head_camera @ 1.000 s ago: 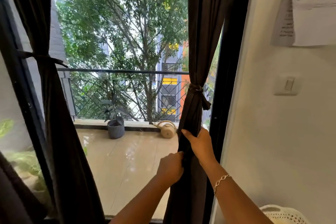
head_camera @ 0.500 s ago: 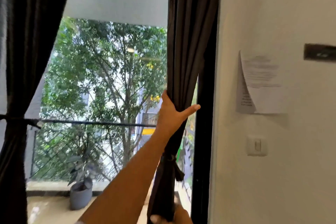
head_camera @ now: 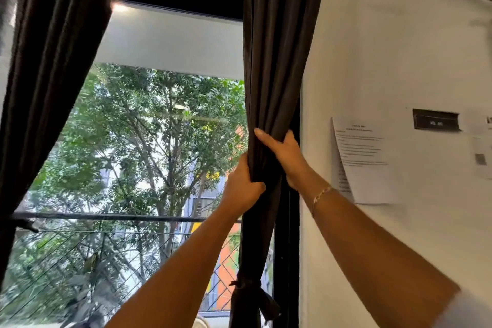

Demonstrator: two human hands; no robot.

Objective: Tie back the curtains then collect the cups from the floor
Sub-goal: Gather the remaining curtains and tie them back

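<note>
The dark right curtain (head_camera: 274,61) hangs gathered along the window's right frame, with a tie knotted around it (head_camera: 249,286) low down. My left hand (head_camera: 243,189) grips its left edge above the tie. A little higher, my right hand (head_camera: 282,152), a bracelet on its wrist, wraps the bundle from the right side. The dark left curtain (head_camera: 48,61) hangs at the left, its tie (head_camera: 25,225) just showing at the edge. No cups are in view.
A white wall (head_camera: 399,61) stands directly right of the curtain, with taped papers (head_camera: 364,160) and a small dark plate (head_camera: 435,120). Beyond the glass are a balcony railing (head_camera: 106,217) and trees. A black window frame (head_camera: 286,247) runs beside the curtain.
The view has tilted upward from the balcony floor. Both hands have climbed the right curtain from below the tie to well above it; the right hand has joined the left on the upper bundle.
</note>
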